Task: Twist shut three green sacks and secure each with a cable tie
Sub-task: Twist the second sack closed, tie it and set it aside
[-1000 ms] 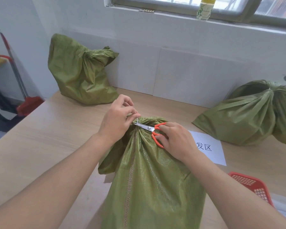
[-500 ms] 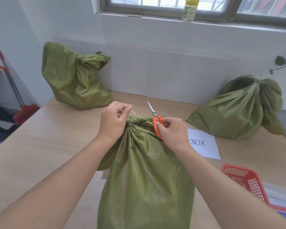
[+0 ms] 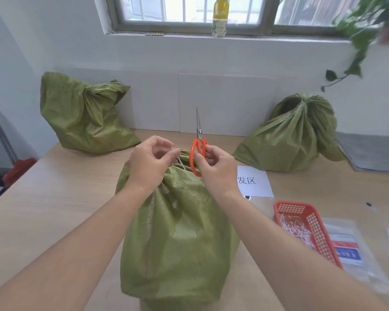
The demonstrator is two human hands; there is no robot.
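Observation:
A green sack stands upright on the table right in front of me, its neck gathered at the top. My left hand is at the neck, pinching a thin white cable tie piece between thumb and fingers. My right hand holds orange-handled scissors, blades closed and pointing straight up beside the neck. Two more green sacks with gathered necks lean against the back wall: one at the far left, one at the far right.
A red plastic basket with white cut tie ends sits at my right, next to a clear plastic packet. A white paper label lies behind it. A bottle stands on the windowsill; plant leaves hang at the upper right.
The scissors swung from lying across the sack's neck to pointing straight up. My left hand lifted slightly off the neck with the white tie piece. The head camera tilted up.

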